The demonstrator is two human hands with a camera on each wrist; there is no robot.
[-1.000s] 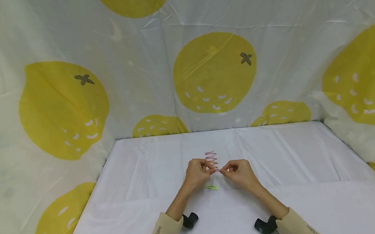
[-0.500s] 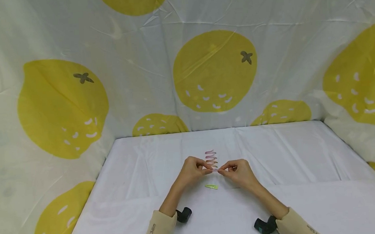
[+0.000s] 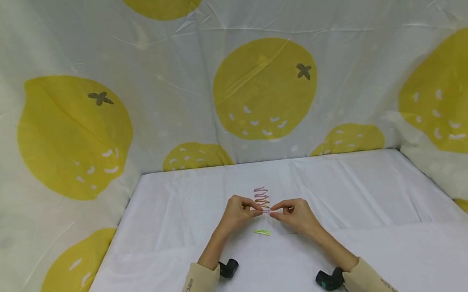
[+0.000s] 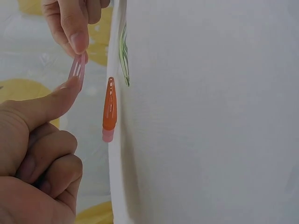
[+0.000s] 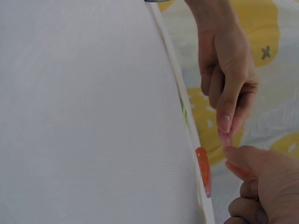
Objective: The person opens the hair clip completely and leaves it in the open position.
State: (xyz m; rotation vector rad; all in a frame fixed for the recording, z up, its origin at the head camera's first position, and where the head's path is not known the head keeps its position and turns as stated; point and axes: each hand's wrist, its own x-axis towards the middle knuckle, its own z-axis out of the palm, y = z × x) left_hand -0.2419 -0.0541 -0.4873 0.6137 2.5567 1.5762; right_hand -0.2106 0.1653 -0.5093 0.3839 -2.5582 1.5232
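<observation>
A pale pink snap hair clip (image 4: 77, 70) is held in the air between my two hands. My left hand (image 3: 237, 213) pinches one end of it between thumb and finger. The thumb and index finger of my right hand (image 3: 298, 214) are at the clip's other end. Behind the held clip, a column of pink, orange and greenish hair clips (image 3: 261, 197) lies on the white table. An orange clip (image 4: 110, 105) shows in the left wrist view with a pink one just past it. A lime green clip (image 3: 262, 232) lies nearer me, below the hands.
The table (image 3: 181, 198) wears a white cloth. At its back and sides hangs a curtain (image 3: 174, 91) with large yellow lemons. Black wrist cameras stick out from both beige sleeves (image 3: 196, 284).
My left hand has shifted slightly left and up, and more of the pink clip shows between the hands. The right hand's thumb and index finger look a little farther apart. The other clips lie unmoved.
</observation>
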